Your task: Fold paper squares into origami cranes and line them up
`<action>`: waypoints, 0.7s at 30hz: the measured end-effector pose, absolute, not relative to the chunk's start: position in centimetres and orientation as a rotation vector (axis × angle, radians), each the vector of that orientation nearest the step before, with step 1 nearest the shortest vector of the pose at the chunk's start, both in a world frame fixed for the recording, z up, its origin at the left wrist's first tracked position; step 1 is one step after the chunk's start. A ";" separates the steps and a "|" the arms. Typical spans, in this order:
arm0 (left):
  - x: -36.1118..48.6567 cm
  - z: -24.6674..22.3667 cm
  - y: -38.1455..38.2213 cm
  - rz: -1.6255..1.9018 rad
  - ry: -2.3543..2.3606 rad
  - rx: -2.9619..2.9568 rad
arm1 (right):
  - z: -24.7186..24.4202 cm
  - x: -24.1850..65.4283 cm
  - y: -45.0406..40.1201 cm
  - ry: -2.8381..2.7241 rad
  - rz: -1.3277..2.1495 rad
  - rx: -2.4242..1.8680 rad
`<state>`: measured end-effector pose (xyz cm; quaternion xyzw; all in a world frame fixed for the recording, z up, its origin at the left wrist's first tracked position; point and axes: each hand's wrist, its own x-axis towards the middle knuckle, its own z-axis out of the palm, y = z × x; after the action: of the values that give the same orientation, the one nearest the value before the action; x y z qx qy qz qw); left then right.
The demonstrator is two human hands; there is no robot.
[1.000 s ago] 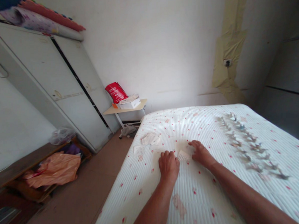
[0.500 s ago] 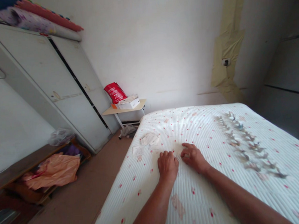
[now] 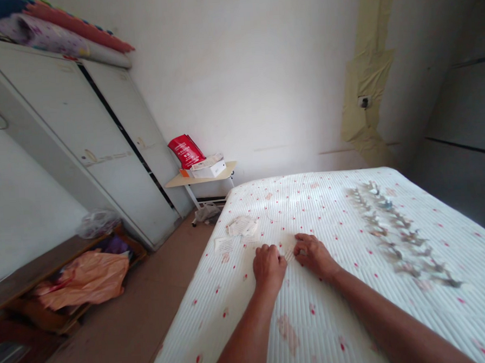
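A small piece of printed paper lies low over the bed between my two hands. My left hand is closed, knuckles up, with its thumb side pinching the paper's left edge. Curled fingers of my right hand press at the paper's right side. Much of the paper is hidden by the hands, so its folds cannot be made out. To the left lie a loose pile of paper pieces and a flat printed slip. Rows of small folded paper figures, blurred, stand on the right.
The striped, flower-dotted bed cover spreads under everything. Beyond its far left corner stands a small table with a red bag and a white box. A grey cabinet and a low wooden bench line the left side.
My left hand has shifted slightly left, and a little more of the paper shows between the hands. My right hand stays nearly in place.
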<state>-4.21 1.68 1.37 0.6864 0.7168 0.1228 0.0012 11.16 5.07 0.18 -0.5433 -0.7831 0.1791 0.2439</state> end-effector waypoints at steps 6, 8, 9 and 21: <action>-4.8 1.8 1.8 0.365 2.220 2.144 | 0.2 11.2 5.1 -2.155 0.481 -1.482; -5.1 1.7 1.8 0.384 2.214 2.153 | 0.2 11.2 5.1 -2.162 0.478 -1.481; -5.3 1.6 1.8 0.406 2.211 2.157 | 0.2 11.2 5.1 -2.164 0.477 -1.482; -4.9 1.5 1.4 0.791 2.103 1.955 | 0.2 11.1 5.2 -2.172 0.489 -1.496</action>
<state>-4.94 1.42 1.46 0.6542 0.7038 0.2646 0.0816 11.14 5.20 0.20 -0.5431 -0.7885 0.1774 0.2275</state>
